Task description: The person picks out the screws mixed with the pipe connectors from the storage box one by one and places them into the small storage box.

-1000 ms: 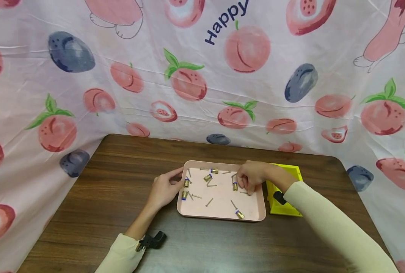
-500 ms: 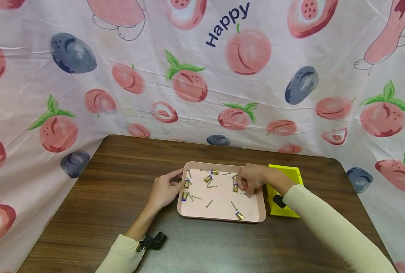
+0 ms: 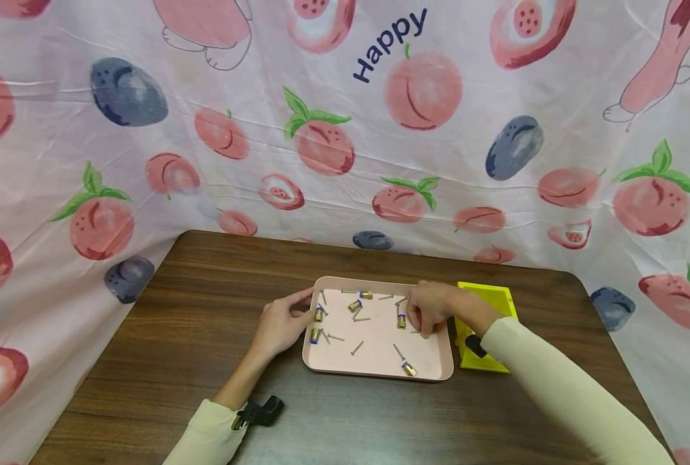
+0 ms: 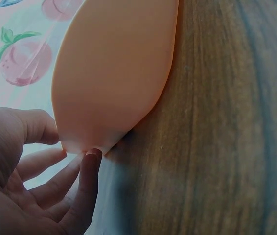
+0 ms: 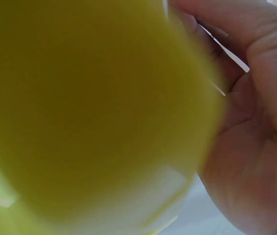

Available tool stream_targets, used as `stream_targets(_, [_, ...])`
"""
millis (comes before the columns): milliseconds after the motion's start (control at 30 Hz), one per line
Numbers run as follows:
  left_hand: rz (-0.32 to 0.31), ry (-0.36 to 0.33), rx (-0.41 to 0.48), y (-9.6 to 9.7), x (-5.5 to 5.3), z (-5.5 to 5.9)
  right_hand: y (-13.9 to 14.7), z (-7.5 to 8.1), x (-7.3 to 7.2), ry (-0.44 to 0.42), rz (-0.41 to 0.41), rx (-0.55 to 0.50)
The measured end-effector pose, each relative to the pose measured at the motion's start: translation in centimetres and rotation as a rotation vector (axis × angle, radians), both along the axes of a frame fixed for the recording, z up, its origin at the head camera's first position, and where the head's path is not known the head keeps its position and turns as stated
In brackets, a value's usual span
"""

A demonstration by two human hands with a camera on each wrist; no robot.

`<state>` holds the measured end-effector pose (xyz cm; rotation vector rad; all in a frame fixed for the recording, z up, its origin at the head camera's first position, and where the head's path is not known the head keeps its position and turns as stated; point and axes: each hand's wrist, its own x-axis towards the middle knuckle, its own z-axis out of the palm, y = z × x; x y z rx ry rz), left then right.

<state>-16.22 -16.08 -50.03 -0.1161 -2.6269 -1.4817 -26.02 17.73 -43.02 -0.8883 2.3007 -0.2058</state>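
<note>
A pink tray (image 3: 374,349) lies on the table, holding scattered screws (image 3: 357,347) and several brass push-in fittings (image 3: 409,369) with blue collars. My left hand (image 3: 281,323) grips the tray's left edge. In the left wrist view its thumb is at the rim and its fingertips touch the outer wall. Inside the tray's right side, my right hand (image 3: 429,306) reaches down with bent fingers and pinches one end of a small screw (image 3: 415,332). A brass fitting (image 3: 401,321) lies just left of those fingers. In the right wrist view, blurred yellow hides the fingertips.
A yellow bin (image 3: 487,361) stands beside the tray's right wall, under my right wrist. Around them is the dark wooden table (image 3: 217,278). A fruit-printed cloth (image 3: 322,213) hangs behind the table and at both sides.
The right fingers have drawn slightly closer together at the screw. My left hand keeps its place on the tray, and the head view has tilted up a little.
</note>
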Motion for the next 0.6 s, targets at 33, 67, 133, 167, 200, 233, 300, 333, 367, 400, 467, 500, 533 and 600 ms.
stream_targets(33, [0.008,-0.023,-0.003,0.2,0.2,0.5,0.0,0.0,0.0,0.011,0.007,-0.001])
stream_targets(67, [0.019,-0.045,-0.009,0.4,0.5,1.3,0.0,0.0,0.0,0.017,0.007,-0.001])
stream_targets(133, [0.024,-0.068,-0.016,0.5,0.6,1.6,0.0,0.0,0.1,0.021,0.011,-0.013])
stream_targets(167, [0.024,-0.063,-0.018,0.5,0.6,1.6,0.1,-0.1,0.1,0.025,0.014,-0.023])
stream_targets(200, [0.016,-0.037,-0.013,0.3,0.3,0.8,0.1,-0.1,0.0,0.025,0.020,-0.041])
stream_targets(233, [0.012,-0.018,-0.008,0.2,0.3,0.6,0.1,-0.1,0.0,0.019,0.022,-0.059])
stream_targets(300, [-0.002,0.011,0.008,0.0,0.2,0.3,0.2,-0.1,0.0,0.008,0.027,-0.100])
stream_targets(333, [-0.015,0.035,0.014,-0.2,-0.2,-0.6,0.2,-0.1,-0.1,0.006,0.034,-0.123])
stream_targets(367, [-0.022,0.056,0.008,-0.4,-0.5,-1.3,0.2,-0.1,-0.1,0.002,0.043,-0.147])
stream_targets(400, [-0.024,0.059,0.009,-0.4,-0.5,-1.3,0.3,0.0,-0.1,-0.005,0.049,-0.171])
stream_targets(467, [-0.018,0.042,0.006,-0.1,-0.2,-0.6,0.3,0.1,-0.2,-0.009,0.060,-0.212])
stream_targets(500, [-0.014,0.034,0.004,-0.1,-0.2,-0.5,0.4,0.1,-0.2,-0.012,0.066,-0.233])
stream_targets(533, [-0.008,0.020,-0.001,0.0,-0.1,-0.4,0.4,0.1,-0.3,-0.016,0.072,-0.254])
stream_targets(600, [0.014,-0.023,-0.002,0.4,0.5,1.1,0.4,0.1,-0.4,-0.021,0.079,-0.285])
